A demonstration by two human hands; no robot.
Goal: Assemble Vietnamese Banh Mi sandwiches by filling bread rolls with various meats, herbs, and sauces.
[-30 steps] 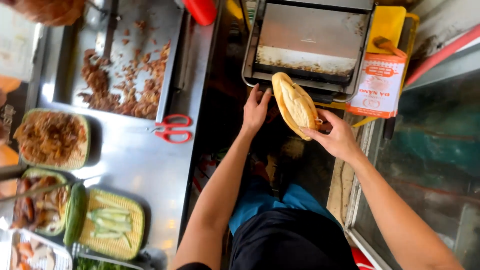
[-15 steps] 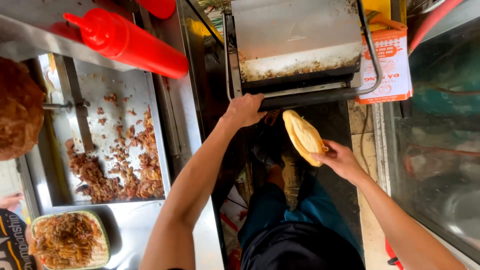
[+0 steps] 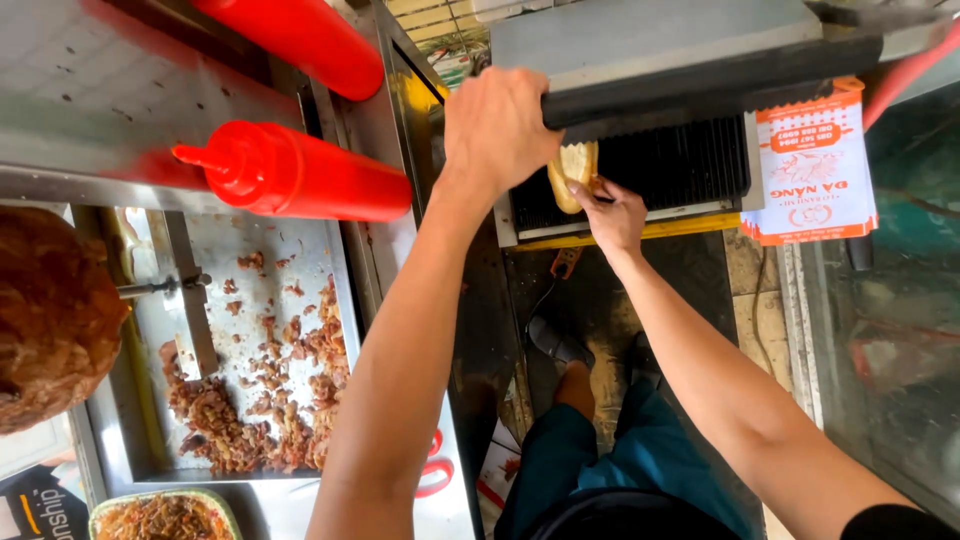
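Glossy red plastic squeeze bottle (image 3: 300, 175). Brushed, greasy metal tray (image 3: 140, 440), crumbly rough meat scraps (image 3: 260, 400). Ribbed black metal grill plate (image 3: 670, 165), matt grey press lid (image 3: 680, 50). Crusty matt bread roll (image 3: 572, 170). Printed paper bag (image 3: 812, 165).

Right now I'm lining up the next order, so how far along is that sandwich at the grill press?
Done: the press lid is raised, the left hand gripping its front edge. In hand: the right hand is setting the bread roll on the ridged lower plate. Left: the lid is not yet closed on the roll, so pressing has not begun.
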